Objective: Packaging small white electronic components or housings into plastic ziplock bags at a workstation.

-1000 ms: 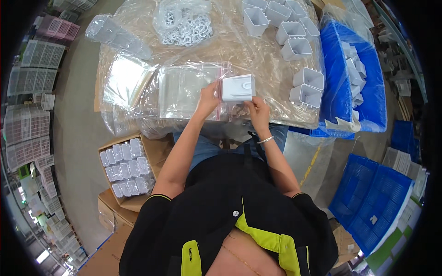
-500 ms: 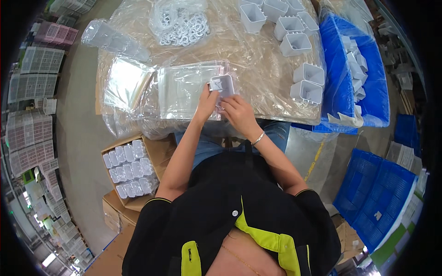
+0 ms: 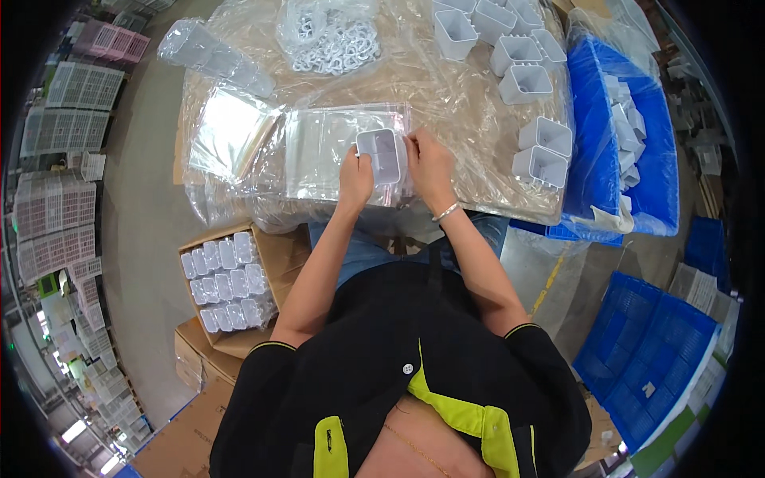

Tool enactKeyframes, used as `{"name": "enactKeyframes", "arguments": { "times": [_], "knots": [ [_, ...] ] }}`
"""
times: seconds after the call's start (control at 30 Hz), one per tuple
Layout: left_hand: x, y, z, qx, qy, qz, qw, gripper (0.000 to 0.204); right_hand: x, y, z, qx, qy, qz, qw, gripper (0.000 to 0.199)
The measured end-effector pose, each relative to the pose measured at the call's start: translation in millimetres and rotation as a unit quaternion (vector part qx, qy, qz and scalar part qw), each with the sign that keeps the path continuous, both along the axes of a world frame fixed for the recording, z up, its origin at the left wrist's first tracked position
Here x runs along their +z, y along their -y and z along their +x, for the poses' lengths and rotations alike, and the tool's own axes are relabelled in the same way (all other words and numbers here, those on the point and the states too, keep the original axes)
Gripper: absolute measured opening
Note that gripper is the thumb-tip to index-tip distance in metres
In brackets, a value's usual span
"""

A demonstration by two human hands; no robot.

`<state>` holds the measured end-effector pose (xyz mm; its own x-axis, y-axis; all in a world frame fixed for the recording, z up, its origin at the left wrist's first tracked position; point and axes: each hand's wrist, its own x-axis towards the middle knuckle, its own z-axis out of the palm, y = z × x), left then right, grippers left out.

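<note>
A light grey plastic container (image 3: 378, 157), a rounded rectangular cup with its open mouth toward me, is gripped on its left side by my left hand (image 3: 356, 177). Beneath it lies a stack of clear plastic bags (image 3: 319, 143) on the table. Just right of the container is my right hand (image 3: 431, 166), fingers closed in a pinch beside the bags' right edge; what they hold, if anything, is too small to make out. At the far side of the table sits a heap of white plastic hooks or rings (image 3: 335, 49) in a clear bag.
Several more grey containers (image 3: 526, 84) stand at the table's right. A blue crate (image 3: 586, 127) beyond holds loose ones. Another bag stack (image 3: 231, 131) and nested containers in film (image 3: 211, 57) lie left. Below, a carton (image 3: 280, 259) holds bagged containers.
My right hand has left the container's near side and moved right and away from me, now pinched beside it. My left hand still grips the container. The whole view has shifted slightly.
</note>
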<state>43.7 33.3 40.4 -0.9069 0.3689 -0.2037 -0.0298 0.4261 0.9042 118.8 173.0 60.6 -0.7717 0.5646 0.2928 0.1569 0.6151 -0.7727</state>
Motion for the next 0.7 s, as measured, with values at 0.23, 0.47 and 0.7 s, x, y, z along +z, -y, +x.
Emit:
{"name": "enactKeyframes", "arguments": {
  "times": [0.23,0.47,0.7],
  "knots": [
    [24,-8,7,0.006,0.01,-0.035,0.999,0.042,41,12,5,-0.004,-0.061,0.019,0.998,0.011],
    [56,-2,12,0.001,0.072,0.132,0.989,0.047,92,1,6,0.003,-0.075,-0.015,0.997,0.01],
    [78,18,-8,0.021,0.023,0.04,0.999,0.027,106,-16,-2,0.034,-0.04,0.08,0.995,0.012]
  ]
}}
